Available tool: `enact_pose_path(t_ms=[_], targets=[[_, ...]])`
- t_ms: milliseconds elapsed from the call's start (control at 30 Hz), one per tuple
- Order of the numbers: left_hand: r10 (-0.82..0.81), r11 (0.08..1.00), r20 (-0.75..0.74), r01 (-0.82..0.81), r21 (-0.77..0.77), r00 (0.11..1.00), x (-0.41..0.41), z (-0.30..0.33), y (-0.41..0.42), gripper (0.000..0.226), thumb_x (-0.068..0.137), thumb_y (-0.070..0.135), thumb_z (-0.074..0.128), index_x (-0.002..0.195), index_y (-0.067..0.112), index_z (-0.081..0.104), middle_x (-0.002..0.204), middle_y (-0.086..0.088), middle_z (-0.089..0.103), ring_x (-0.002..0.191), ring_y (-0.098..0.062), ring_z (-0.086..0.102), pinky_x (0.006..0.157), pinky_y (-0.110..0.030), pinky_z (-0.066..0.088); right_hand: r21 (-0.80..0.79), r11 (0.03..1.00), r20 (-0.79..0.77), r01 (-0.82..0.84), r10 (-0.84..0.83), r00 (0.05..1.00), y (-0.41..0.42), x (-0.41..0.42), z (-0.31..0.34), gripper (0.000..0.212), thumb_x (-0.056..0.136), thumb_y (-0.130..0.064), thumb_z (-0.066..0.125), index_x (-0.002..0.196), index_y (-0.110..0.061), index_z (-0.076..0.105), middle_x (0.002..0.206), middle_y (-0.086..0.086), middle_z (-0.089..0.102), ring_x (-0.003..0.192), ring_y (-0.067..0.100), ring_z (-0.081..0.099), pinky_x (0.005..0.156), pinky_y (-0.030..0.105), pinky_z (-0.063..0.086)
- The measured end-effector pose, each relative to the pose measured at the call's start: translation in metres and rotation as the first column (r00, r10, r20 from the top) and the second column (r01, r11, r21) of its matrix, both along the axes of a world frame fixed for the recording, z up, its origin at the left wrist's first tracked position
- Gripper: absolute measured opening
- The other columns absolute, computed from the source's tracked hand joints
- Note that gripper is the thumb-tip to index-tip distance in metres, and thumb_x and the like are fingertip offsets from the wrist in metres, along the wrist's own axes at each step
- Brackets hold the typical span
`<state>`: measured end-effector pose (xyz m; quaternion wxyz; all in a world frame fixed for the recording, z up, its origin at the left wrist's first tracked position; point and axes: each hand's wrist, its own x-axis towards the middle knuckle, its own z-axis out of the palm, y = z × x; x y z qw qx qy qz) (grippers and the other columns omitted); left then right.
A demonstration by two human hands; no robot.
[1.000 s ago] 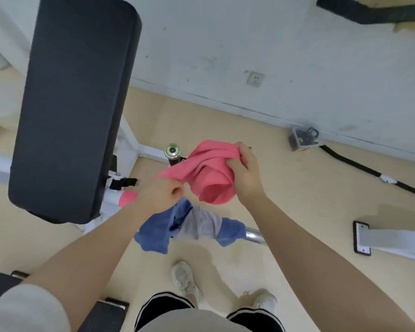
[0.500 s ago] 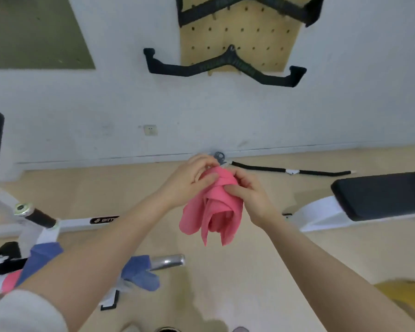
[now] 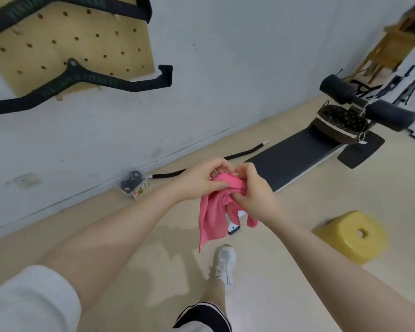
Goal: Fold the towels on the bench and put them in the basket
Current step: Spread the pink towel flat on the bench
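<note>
A pink towel (image 3: 213, 212) hangs bunched in the air in front of me, its lower part drooping toward the floor. My left hand (image 3: 201, 180) grips its top edge from the left. My right hand (image 3: 252, 190) pinches the same bunched edge from the right, close against the left hand. Beyond them a flat black bench (image 3: 290, 156) stretches away to the right. A dark woven basket (image 3: 340, 125) with a pale rim stands on the bench's far end, under two black foam rollers (image 3: 369, 106).
A yellow plastic stool (image 3: 355, 236) stands on the floor at the right. A black bar (image 3: 240, 154) and a small box of parts (image 3: 132, 185) lie along the white wall. A pegboard (image 3: 65, 41) with black handles hangs upper left. My white shoe (image 3: 224, 262) is below the towel.
My view has swung right, away from the upright pad and the blue towel, and now faces the flat bench with the basket. Both hands came together on the pink towel's top.
</note>
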<state>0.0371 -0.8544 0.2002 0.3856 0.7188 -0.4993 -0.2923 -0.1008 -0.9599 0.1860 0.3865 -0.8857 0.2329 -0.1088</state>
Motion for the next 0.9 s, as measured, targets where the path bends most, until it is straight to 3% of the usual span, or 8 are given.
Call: enact_pose_path(t_ms=[100,233,300,400,500,600,733,900], targets=[[-0.035,0.999,-0.098,0.031,-0.043,0.995,0.019,-0.004,-0.071,0.027,0.078,0.019,0.064,0.09,0.042,0.057,0.088,0.005,0.062,0.078,-0.019,0.058,0.074,-0.03,0.05,-0.072,0.996,0.024,0.047,-0.046,0.999,-0.065,0.021,-0.003,0.038,0.083,-0.012,0.059,0.119,-0.016,0.046,0.096,-0.004,0.057,0.077,0.016,0.057,0.068,0.029,0.048],[-0.057,0.996,-0.184,0.042,-0.083,0.981,0.054,0.002,-0.166,0.026,0.077,0.012,0.061,0.092,0.033,0.057,0.087,0.005,0.06,0.079,-0.012,0.056,0.073,-0.024,0.048,-0.103,0.994,-0.056,0.037,-0.043,0.997,-0.157,0.062,0.002,0.025,0.082,-0.018,0.063,0.107,-0.012,0.057,0.093,0.0,0.058,0.084,0.017,0.056,0.074,0.031,0.046],[-0.07,0.997,-0.213,0.059,-0.058,0.975,0.075,0.004,-0.209,0.022,0.077,0.012,0.061,0.089,0.03,0.059,0.089,0.002,0.063,0.079,-0.012,0.057,0.074,-0.026,0.048,0.134,0.991,-0.091,0.013,-0.001,0.996,-0.201,0.08,0.011,0.024,0.082,-0.016,0.065,0.104,-0.009,0.059,0.092,0.006,0.063,0.083,0.019,0.06,0.077,0.036,0.05],[-0.122,0.992,-0.246,0.121,-0.02,0.962,0.107,0.008,-0.265,0.019,0.077,0.009,0.063,0.087,0.025,0.062,0.089,0.001,0.067,0.079,-0.011,0.061,0.077,-0.026,0.05,0.503,0.864,-0.045,-0.009,0.036,0.998,-0.259,0.098,0.014,0.024,0.083,-0.01,0.068,0.106,-0.005,0.061,0.101,0.01,0.069,0.092,0.02,0.067,0.083,0.031,0.055],[-0.133,0.99,-0.275,0.143,0.017,0.952,0.126,0.002,-0.307,0.019,0.075,0.011,0.064,0.089,0.024,0.061,0.093,-0.005,0.068,0.081,-0.012,0.063,0.079,-0.027,0.052,0.534,0.845,-0.025,-0.011,0.029,0.999,-0.303,0.113,0.009,0.013,0.084,-0.004,0.066,0.095,-0.009,0.063,0.092,0.003,0.069,0.083,0.011,0.067,0.076,0.021,0.052],[-0.065,0.997,-0.302,0.076,0.024,0.951,0.131,-0.016,-0.343,0.018,0.078,0.012,0.066,0.091,0.023,0.059,0.096,-0.012,0.067,0.082,-0.015,0.062,0.082,-0.031,0.051,0.511,0.859,-0.022,-0.023,0.04,0.999,-0.342,0.128,0.001,0.02,0.084,0.001,0.064,0.083,-0.019,0.062,0.082,-0.005,0.067,0.072,0.001,0.065,0.069,0.016,0.051],[0.101,0.994,-0.311,-0.084,0.068,0.945,0.14,-0.038,-0.391,0.012,0.083,0.016,0.067,0.089,0.024,0.059,0.082,0.004,0.067,0.076,-0.011,0.063,0.079,-0.031,0.051,0.541,0.839,0.015,-0.056,0.057,0.998,-0.405,0.145,-0.013,0.019,0.083,0.002,0.063,0.081,-0.017,0.061,0.076,-0.003,0.065,0.067,0.006,0.062,0.063,0.019,0.05],[0.213,0.976,-0.35,-0.181,0.121,0.912,0.147,-0.07,-0.464,0.013,0.087,0.01,0.062,0.083,0.022,0.06,0.085,0.002,0.065,0.08,-0.012,0.06,0.08,-0.031,0.049,0.608,0.782,-0.004,-0.134,0.172,0.985,-0.507,0.171,-0.032,0.022,0.085,0.007,0.057,0.085,-0.014,0.059,0.078,-0.002,0.063,0.065,0.0,0.06,0.058,0.012,0.046]])
